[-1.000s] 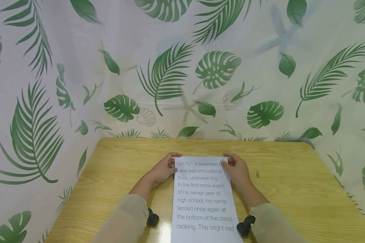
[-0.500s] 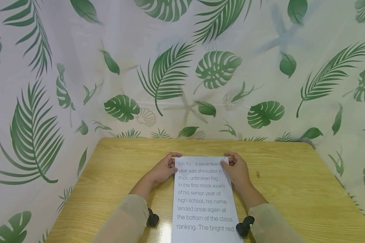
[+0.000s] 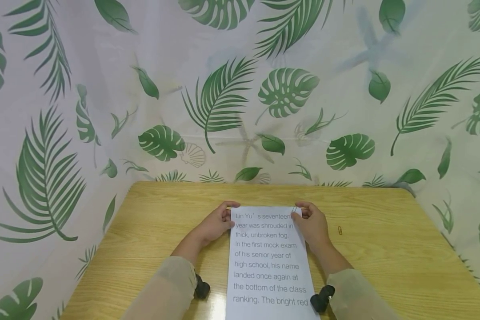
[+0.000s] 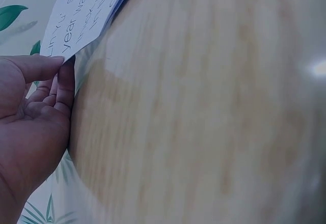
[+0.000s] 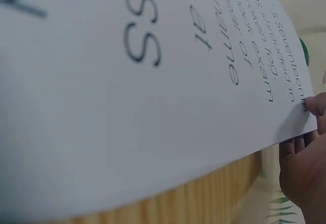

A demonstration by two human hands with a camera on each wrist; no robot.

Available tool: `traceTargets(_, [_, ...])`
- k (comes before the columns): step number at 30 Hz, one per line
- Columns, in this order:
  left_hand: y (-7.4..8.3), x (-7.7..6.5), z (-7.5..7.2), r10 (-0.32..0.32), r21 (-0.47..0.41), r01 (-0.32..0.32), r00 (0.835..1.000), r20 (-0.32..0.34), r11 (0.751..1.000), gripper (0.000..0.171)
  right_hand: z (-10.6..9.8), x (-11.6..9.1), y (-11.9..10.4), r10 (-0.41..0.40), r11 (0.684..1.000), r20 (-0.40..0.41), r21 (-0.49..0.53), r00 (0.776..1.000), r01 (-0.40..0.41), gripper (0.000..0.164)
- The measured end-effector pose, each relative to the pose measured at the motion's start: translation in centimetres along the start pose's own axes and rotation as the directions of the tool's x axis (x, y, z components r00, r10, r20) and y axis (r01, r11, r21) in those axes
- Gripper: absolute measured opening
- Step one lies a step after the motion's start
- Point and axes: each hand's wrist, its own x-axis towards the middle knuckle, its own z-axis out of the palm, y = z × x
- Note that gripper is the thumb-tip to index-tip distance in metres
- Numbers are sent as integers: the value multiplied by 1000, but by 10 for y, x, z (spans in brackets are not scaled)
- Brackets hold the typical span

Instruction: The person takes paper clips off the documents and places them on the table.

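White paper (image 3: pixel 268 262) printed with large lines of text lies lengthwise before me, its near end out of the head view. My left hand (image 3: pixel 215 223) pinches its upper left corner between thumb and fingers, seen close up in the left wrist view (image 4: pixel 35 96). At the upper right corner my right hand (image 3: pixel 313 223) grips the paper, thumb on top and fingers beneath. A paper clip (image 3: pixel 294 209) sits on that corner, at the tip of the right thumb; the thumb partly hides it. In the right wrist view the paper (image 5: pixel 153 112) bows slightly upward from the table.
A second paper clip (image 3: pixel 340 230), copper-coloured, lies on the wooden table (image 3: pixel 392 249) to the right of my right hand. Behind the table's far edge hangs a white curtain (image 3: pixel 232 44) with green leaves. Black wrist devices (image 3: pixel 323 298) sit at both cuffs.
Both hands keep their hold on the paper's upper corners. The clip at the right corner looks slightly more upright; the whole scene shifts only a little with the head.
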Motion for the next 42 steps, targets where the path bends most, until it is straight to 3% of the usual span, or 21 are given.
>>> traceTargets(12, [-1,-1,2,9,4,-9,1000,2,1000,58,1,5,6,20,1000,-23,-2,1000,-20,42])
traceTargets(21, [2,-1,1,-6,-10,6,1000,-3,1000,59,1,3,0,35,997,-21,74,999,-33,44])
traceTargets(42, [-1,2,0,-12,1,12,1000,-7,1000,58,-11,2,6,-54,998,-67,-31,996,52,40])
